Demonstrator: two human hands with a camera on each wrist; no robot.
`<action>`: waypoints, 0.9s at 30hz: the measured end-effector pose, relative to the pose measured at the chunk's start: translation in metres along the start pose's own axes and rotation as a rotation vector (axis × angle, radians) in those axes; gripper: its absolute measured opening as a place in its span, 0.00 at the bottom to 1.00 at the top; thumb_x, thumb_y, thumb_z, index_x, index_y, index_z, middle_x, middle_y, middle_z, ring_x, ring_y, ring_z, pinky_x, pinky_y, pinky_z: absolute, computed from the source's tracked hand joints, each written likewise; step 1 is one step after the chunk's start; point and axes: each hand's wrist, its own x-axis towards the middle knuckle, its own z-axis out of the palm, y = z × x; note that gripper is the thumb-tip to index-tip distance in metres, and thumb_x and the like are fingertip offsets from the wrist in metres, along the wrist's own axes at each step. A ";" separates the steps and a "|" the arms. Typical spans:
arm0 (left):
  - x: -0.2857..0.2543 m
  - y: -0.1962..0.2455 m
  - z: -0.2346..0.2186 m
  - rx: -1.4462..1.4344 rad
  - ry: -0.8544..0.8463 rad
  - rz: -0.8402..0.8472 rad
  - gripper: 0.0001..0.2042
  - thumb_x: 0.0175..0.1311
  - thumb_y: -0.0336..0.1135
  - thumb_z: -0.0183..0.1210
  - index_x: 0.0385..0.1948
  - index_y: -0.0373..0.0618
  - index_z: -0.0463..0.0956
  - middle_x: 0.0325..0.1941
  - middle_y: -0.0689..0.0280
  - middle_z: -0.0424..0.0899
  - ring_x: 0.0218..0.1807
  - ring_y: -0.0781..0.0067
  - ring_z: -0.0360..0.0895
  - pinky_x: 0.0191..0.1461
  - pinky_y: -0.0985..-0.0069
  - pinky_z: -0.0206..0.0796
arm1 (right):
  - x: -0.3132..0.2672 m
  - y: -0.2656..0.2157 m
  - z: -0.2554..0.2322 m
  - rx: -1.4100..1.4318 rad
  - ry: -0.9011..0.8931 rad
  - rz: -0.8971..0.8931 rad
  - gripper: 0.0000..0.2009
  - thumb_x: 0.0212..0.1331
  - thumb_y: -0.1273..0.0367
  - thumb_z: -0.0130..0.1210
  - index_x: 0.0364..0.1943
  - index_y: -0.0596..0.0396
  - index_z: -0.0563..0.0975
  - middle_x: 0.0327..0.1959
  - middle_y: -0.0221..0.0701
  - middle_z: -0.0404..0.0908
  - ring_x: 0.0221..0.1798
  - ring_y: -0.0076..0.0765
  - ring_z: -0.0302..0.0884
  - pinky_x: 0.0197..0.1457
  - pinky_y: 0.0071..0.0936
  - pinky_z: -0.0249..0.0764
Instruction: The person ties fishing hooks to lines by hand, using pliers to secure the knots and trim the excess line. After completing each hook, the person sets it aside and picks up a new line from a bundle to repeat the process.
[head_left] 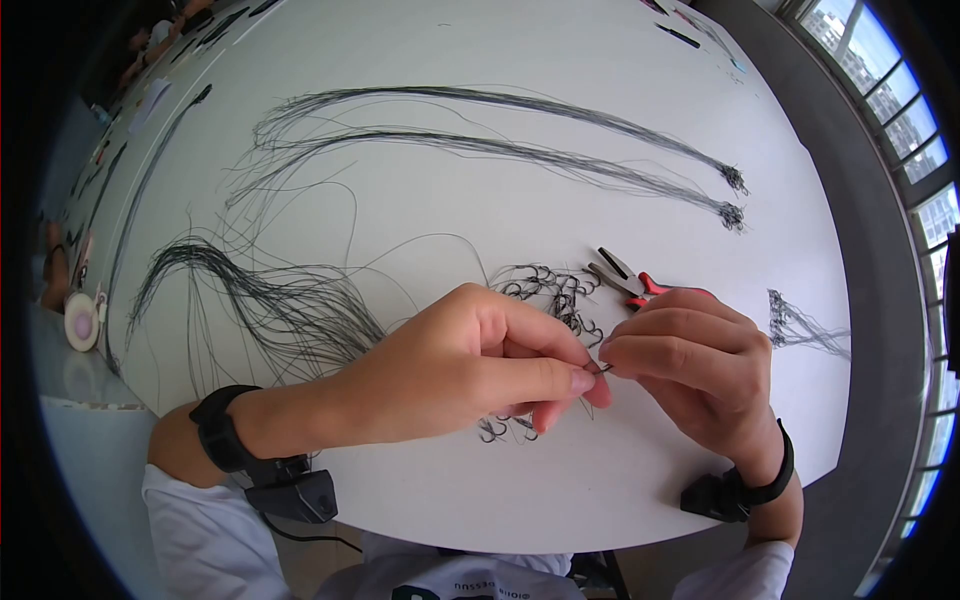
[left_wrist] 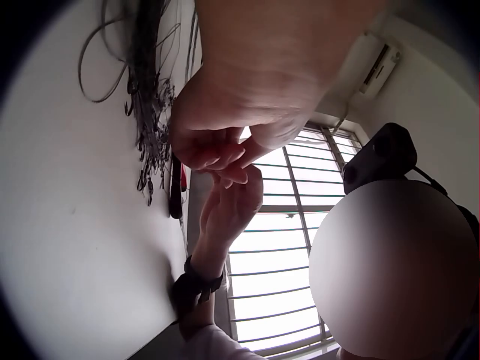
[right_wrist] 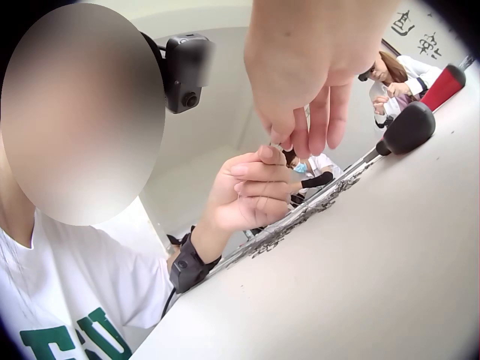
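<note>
In the head view my left hand point(head_left: 490, 365) pinches a small dark fishhook point(head_left: 604, 369) between thumb and forefinger, most of it hidden by the fingertips. My right hand point(head_left: 695, 365) meets it from the right, thumb and fingertips pinched together at the hook's end on what looks like thin fishing line; I cannot tell exactly how the line runs there. Both hands are held above the table, as the right wrist view shows. Just beyond the fingers lies a pile of loose fishhooks point(head_left: 575, 300). A few more hooks point(head_left: 493, 430) show below my left hand.
Red-handled pliers point(head_left: 650, 287) lie behind my right hand. A thick bundle of dark line point(head_left: 270, 290) spreads at left. Two long bundles point(head_left: 480, 95) with hooks at their ends cross the far table. Another hooked bundle point(head_left: 800, 328) lies at right. Other people sit farther off.
</note>
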 end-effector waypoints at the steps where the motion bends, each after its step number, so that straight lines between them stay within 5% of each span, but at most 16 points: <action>1: 0.001 -0.002 -0.001 -0.018 0.005 0.012 0.10 0.63 0.29 0.51 0.38 0.32 0.79 0.21 0.69 0.76 0.23 0.86 0.67 0.27 0.87 0.57 | 0.000 0.000 0.000 -0.001 0.000 -0.001 0.12 0.38 0.81 0.60 0.31 0.58 0.78 0.25 0.32 0.77 0.25 0.36 0.73 0.27 0.27 0.70; 7: -0.001 -0.008 0.002 0.154 0.083 0.143 0.07 0.61 0.26 0.54 0.35 0.33 0.80 0.24 0.67 0.79 0.24 0.85 0.70 0.27 0.86 0.61 | -0.001 -0.008 0.000 -0.026 -0.008 0.028 0.10 0.37 0.80 0.61 0.29 0.58 0.78 0.23 0.32 0.77 0.24 0.36 0.72 0.27 0.27 0.69; 15: -0.002 -0.012 0.003 0.690 0.174 0.448 0.05 0.53 0.21 0.56 0.29 0.36 0.80 0.22 0.64 0.80 0.17 0.83 0.70 0.21 0.83 0.61 | -0.002 -0.012 -0.003 0.359 -0.175 0.366 0.07 0.43 0.84 0.54 0.28 0.61 0.77 0.24 0.35 0.78 0.25 0.39 0.75 0.29 0.27 0.69; 20: 0.000 -0.014 0.002 0.772 0.202 0.571 0.07 0.49 0.19 0.55 0.29 0.37 0.80 0.21 0.63 0.80 0.16 0.80 0.70 0.20 0.82 0.61 | -0.002 -0.012 -0.002 0.265 -0.161 0.300 0.08 0.42 0.83 0.57 0.28 0.61 0.77 0.24 0.35 0.78 0.26 0.38 0.74 0.30 0.27 0.70; 24: -0.001 -0.009 0.003 0.777 0.178 0.516 0.06 0.52 0.19 0.55 0.29 0.37 0.81 0.22 0.64 0.80 0.17 0.81 0.71 0.21 0.82 0.61 | -0.002 -0.008 0.001 0.008 -0.062 0.031 0.13 0.34 0.82 0.61 0.30 0.60 0.78 0.25 0.33 0.77 0.26 0.36 0.72 0.30 0.28 0.70; 26: -0.001 -0.008 0.004 0.404 0.117 0.214 0.06 0.59 0.23 0.53 0.33 0.36 0.81 0.22 0.66 0.79 0.21 0.83 0.71 0.24 0.84 0.61 | -0.002 -0.005 0.000 -0.026 -0.046 0.001 0.14 0.32 0.82 0.61 0.30 0.59 0.78 0.25 0.32 0.77 0.26 0.36 0.72 0.29 0.28 0.70; 27: -0.001 -0.007 0.003 0.404 0.117 0.215 0.06 0.59 0.23 0.53 0.33 0.36 0.81 0.22 0.66 0.79 0.21 0.83 0.71 0.24 0.84 0.61 | -0.002 -0.004 -0.001 -0.061 -0.030 -0.029 0.15 0.30 0.81 0.61 0.30 0.59 0.78 0.25 0.32 0.77 0.27 0.36 0.72 0.29 0.28 0.70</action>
